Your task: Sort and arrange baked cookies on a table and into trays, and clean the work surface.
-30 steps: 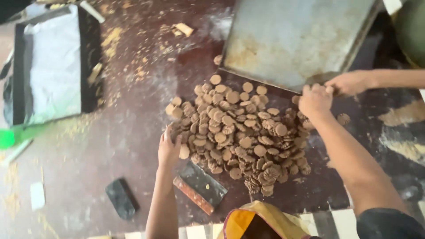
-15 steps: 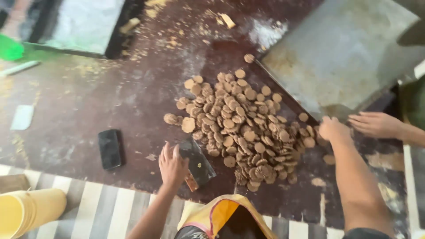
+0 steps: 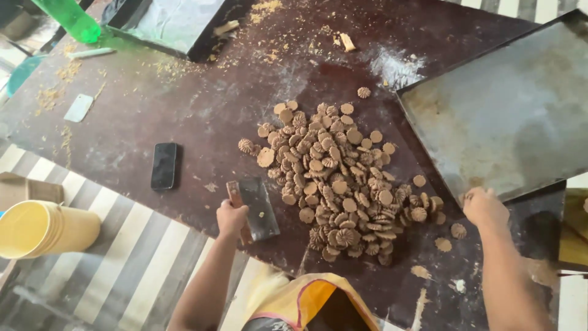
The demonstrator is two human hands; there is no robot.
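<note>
Wrapped around the wooden handle of a flat metal scraper, the left hand keeps a closed grip, with the fingers curled over the handle. Its wide dark blade lies flat on the dark brown surface, just beside the near left edge of the pile of cookies. These cookies are small, round and brown, many with a ridged flower pattern, and they lie in a loose heap in the middle of the surface.

On the other side of the pile, the right hand rests at the near corner of a large grey metal tray. Its fingers are bent inward, but it is not possible to tell if they hold the tray edge or a cookie. Some single cookies lie between this hand and the pile.

Left of the pile, well apart from it, a black phone lies flat. Farther left of the pile, beyond the surface edge, a stack of yellow cups lies on its side on a striped floor. A green bottle is far behind the pile, at the left.
</note>
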